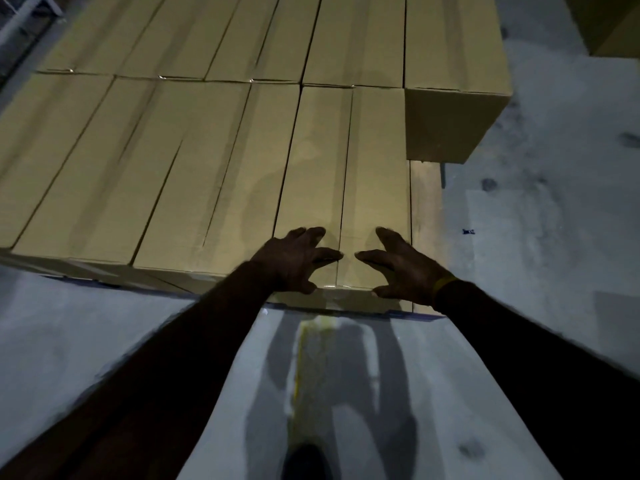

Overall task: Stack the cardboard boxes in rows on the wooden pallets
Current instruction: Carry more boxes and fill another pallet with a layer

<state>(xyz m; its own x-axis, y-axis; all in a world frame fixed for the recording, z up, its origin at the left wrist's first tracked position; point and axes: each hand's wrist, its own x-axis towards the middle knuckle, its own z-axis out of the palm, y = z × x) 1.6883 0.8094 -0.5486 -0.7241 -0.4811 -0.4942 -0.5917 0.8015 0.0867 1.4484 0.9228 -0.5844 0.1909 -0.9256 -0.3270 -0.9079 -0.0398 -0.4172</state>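
Near box: a long tan cardboard box (343, 188) with a centre seam along its top lies lengthwise under both hands, the last on the right of the front row; its near end sits at the thumbs, its far end well beyond the fingertips.
Left hand (294, 259): palm down on the box top left of the seam, fingers spread and straight, thumb hooked over the near edge.
Right hand (403, 268): palm down right of the seam, fingers apart and flat, thumb at the near edge; a yellow band (445, 284) circles the wrist.
Other boxes: matching tan cardboard boxes (138, 168) lie side by side left of the left fingers, touching; a 2nd row (311, 36) butts against them beyond the fingertips, its rightmost box (453, 98) reaching past the right fingers.
Pallet: a pale wooden pallet board (425, 202) shows just right of the right fingers, beside the held box.
Floor: grey concrete floor (554, 220), scuffed with dark marks, with a worn yellow painted line (304, 348) below the thumbs.
Light: dim, with hard arm shadows on the floor.
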